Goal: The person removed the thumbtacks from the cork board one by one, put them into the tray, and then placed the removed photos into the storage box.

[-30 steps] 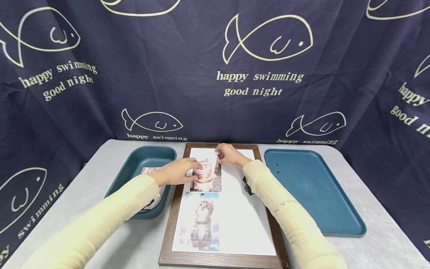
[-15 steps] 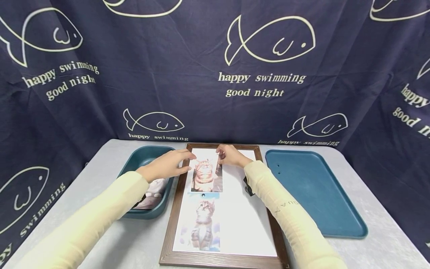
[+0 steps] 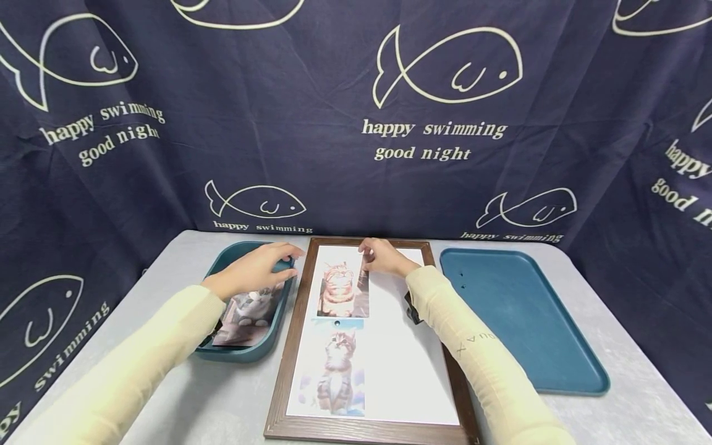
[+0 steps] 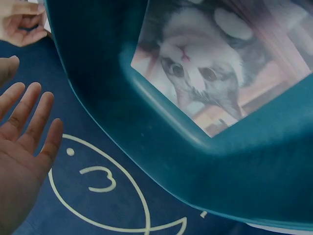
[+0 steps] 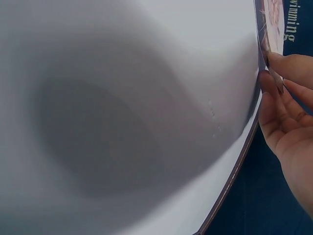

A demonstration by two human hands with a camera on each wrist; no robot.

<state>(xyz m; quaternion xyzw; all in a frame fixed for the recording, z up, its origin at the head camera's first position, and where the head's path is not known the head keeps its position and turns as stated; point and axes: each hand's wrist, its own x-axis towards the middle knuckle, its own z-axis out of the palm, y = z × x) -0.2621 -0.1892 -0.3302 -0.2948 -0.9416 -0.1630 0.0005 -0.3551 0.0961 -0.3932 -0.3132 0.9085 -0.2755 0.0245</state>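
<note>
The orange cat picture (image 3: pixel 336 296) is lying on the white board (image 3: pixel 406 364) within the brown frame (image 3: pixel 361 429), its upper right corner sitting between the fingertips of the right hand (image 3: pixel 384 254); that hand's fingers (image 5: pixel 275 110) are closing narrowly with the thumb, pinching the card by its edge, as the right wrist view is showing; the rest of the picture is stretching away to the left of the fingers. Just below it the grey kitten picture (image 3: pixel 336 371) is lying on the same board, a small dark dot showing at its top edge.

The left hand (image 3: pixel 253 269) is hovering over the teal bin (image 3: pixel 256 354), its fingers (image 4: pixel 38 117) spreading loosely apart and holding nothing; in the left wrist view they are standing clear of the bin's rim; beneath that hand a grey-and-white cat picture (image 3: pixel 250 318) is lying inside the bin; the teal tray (image 3: pixel 517 321) is resting on the table (image 3: pixel 172 272), right of the frame.
</note>
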